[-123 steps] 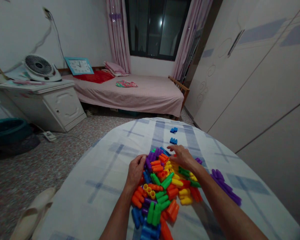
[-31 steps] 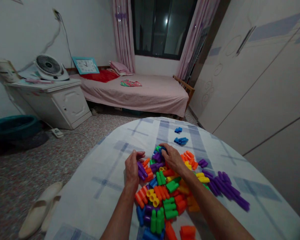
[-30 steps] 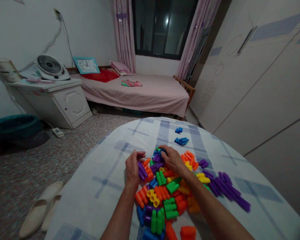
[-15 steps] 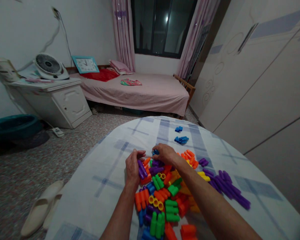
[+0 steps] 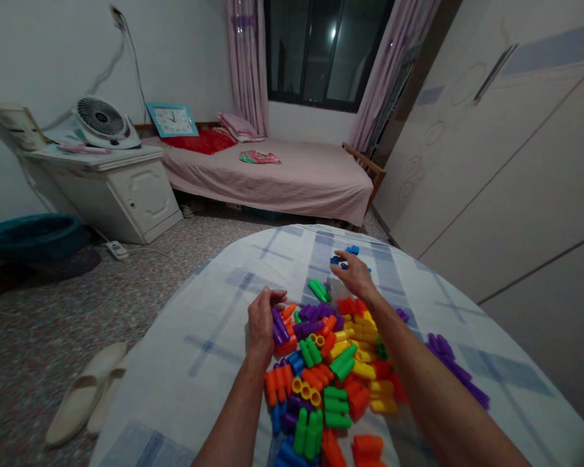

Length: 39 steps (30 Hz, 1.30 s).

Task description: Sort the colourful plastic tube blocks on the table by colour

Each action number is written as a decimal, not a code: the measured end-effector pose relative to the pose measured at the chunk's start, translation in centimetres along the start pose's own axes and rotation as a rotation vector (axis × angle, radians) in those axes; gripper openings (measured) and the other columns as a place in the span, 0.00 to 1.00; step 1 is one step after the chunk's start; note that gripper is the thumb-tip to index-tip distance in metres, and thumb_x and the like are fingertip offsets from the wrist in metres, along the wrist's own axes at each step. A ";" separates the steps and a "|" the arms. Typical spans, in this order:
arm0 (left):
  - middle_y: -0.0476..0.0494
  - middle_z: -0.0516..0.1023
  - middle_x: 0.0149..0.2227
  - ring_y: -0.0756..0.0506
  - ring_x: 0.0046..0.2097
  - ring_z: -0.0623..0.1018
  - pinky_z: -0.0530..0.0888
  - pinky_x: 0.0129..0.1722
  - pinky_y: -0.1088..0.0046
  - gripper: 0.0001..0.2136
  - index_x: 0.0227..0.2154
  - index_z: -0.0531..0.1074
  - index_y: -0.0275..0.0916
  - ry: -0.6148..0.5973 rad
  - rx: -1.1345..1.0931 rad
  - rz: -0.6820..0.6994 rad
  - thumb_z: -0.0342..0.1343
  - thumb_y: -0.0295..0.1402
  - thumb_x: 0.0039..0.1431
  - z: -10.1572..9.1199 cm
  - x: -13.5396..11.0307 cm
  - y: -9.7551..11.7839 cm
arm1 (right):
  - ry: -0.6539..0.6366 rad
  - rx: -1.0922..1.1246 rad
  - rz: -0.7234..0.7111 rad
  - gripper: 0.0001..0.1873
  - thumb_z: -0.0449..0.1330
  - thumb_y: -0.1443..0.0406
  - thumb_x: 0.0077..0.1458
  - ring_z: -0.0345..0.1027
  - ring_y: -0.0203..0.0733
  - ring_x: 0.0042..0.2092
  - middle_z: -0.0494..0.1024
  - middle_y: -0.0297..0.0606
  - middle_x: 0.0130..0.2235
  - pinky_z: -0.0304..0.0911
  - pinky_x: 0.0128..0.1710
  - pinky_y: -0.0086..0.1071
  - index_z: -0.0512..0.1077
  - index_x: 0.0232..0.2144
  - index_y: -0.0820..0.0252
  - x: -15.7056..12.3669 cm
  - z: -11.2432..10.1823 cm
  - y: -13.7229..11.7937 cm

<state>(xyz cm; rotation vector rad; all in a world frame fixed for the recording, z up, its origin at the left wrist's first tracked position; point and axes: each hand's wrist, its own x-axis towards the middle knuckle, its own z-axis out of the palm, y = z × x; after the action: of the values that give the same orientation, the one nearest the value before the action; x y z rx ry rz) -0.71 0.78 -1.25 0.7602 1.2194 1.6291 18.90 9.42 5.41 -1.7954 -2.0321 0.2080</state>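
Note:
Mixed plastic tube-shaped building blocks lie in a heap on the cloth-covered table (image 5: 214,318). My left hand (image 5: 261,321) rests open and cupped at the heap's left edge, beside a purple block (image 5: 281,326). Beyond the heap, my right hand (image 5: 354,274) pinches a small blue block (image 5: 335,260) between thumb and fingers. Other blue blocks (image 5: 353,250) lie just past that hand, which partly covers them. A green block (image 5: 320,290) sits apart at the heap's far side. Green, orange and yellow blocks (image 5: 365,331) fill the heap; my right forearm hides some.
Purple blocks (image 5: 460,373) form a line to the right of my right forearm. Past the table stands a bed (image 5: 302,172), with a wardrobe (image 5: 506,162) on the right. A fan (image 5: 102,120) tops the white cabinet (image 5: 141,198). Slippers (image 5: 85,392) lie on the floor.
My right hand has moved away and to the right with the blue block, over to the other blue blocks. The green block beneath it has come into sight. My left hand stays put.

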 end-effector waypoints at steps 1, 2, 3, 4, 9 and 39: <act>0.38 0.78 0.33 0.45 0.35 0.78 0.73 0.31 0.73 0.23 0.28 0.75 0.33 -0.003 0.001 0.002 0.46 0.50 0.55 0.0 0.1 -0.1 | 0.070 -0.010 0.021 0.24 0.52 0.62 0.53 0.64 0.46 0.52 0.68 0.48 0.53 0.59 0.50 0.40 0.63 0.53 0.62 0.2 -0.3 0.5; 0.39 0.78 0.33 0.45 0.35 0.78 0.73 0.31 0.73 0.22 0.28 0.75 0.33 -0.005 0.002 0.004 0.47 0.50 0.55 -0.1 0.1 -0.2 | 0.131 -0.017 0.026 0.26 0.54 0.62 0.52 0.62 0.48 0.53 0.65 0.49 0.55 0.58 0.51 0.42 0.63 0.54 0.62 0.0 -0.7 0.7; 0.39 0.78 0.33 0.45 0.35 0.78 0.73 0.32 0.73 0.22 0.28 0.75 0.34 -0.007 0.003 0.006 0.47 0.50 0.55 -0.1 0.2 -0.3 | 0.166 -0.015 0.008 0.26 0.55 0.62 0.51 0.61 0.50 0.54 0.64 0.50 0.56 0.58 0.51 0.44 0.64 0.53 0.61 -0.4 -1.0 0.6; 0.39 0.78 0.33 0.45 0.35 0.78 0.73 0.31 0.73 0.22 0.28 0.75 0.34 -0.009 0.003 0.007 0.47 0.50 0.55 -0.2 0.2 -0.4 | 0.159 0.005 -0.037 0.25 0.56 0.62 0.51 0.61 0.50 0.53 0.66 0.49 0.55 0.58 0.51 0.45 0.65 0.52 0.61 -1.1 -1.3 0.2; 0.40 0.79 0.33 0.46 0.35 0.78 0.73 0.31 0.73 0.23 0.28 0.75 0.34 -0.010 -0.002 0.006 0.46 0.51 0.55 -0.2 0.2 -0.4 | -0.384 0.312 -0.365 0.11 0.54 0.65 0.54 0.69 0.38 0.39 0.76 0.36 0.38 0.62 0.40 0.31 0.73 0.38 0.57 -7.5 -3.0 -4.3; 0.40 0.78 0.33 0.45 0.35 0.78 0.73 0.33 0.72 0.23 0.28 0.75 0.34 0.003 -0.016 -0.018 0.47 0.52 0.54 0.0 0.2 -0.2 | -0.389 0.434 -0.356 0.21 0.60 0.60 0.49 0.64 0.42 0.47 0.72 0.37 0.46 0.58 0.47 0.36 0.68 0.48 0.54 -12.3 -2.5 -5.5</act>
<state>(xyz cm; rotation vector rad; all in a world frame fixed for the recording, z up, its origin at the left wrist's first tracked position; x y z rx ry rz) -0.75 0.92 -1.44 0.7355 1.2108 1.6237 15.84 -3.79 7.18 -1.1740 -2.2959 0.8693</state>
